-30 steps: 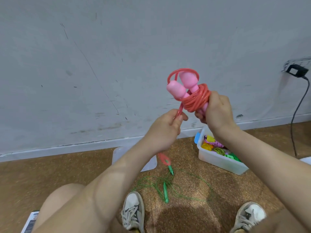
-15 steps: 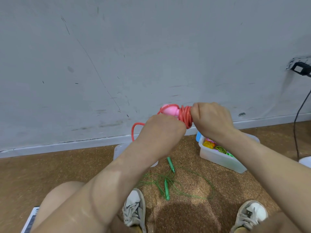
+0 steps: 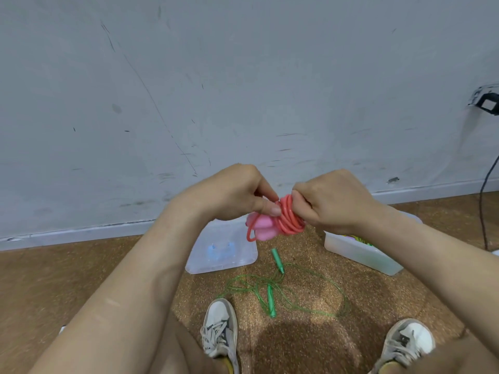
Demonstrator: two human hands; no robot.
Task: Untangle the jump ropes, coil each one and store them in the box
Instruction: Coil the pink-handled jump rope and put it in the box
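A red jump rope (image 3: 289,220) with pink handles (image 3: 263,229) is wound into a tight coil, held in the air before the wall. My right hand (image 3: 332,201) grips the coil's right end. My left hand (image 3: 237,195) pinches the rope's strands at the coil's left side, above the pink handles. A small red loop hangs free below them. On the floor lies a loose, tangled green jump rope (image 3: 272,287) with green handles. The clear plastic box (image 3: 361,255) stands at the right, partly behind my right forearm, with colourful ropes inside.
The box's clear lid (image 3: 221,249) lies flat on the cork floor left of centre. My two shoes (image 3: 220,327) stand near the green rope. A grey wall runs close behind. A black cable (image 3: 486,190) hangs from a plug at the far right.
The coil has come down from raised and upright to lying sideways at chest height. My left hand moved from the rope's tail up onto the coil; the free loop has shrunk.
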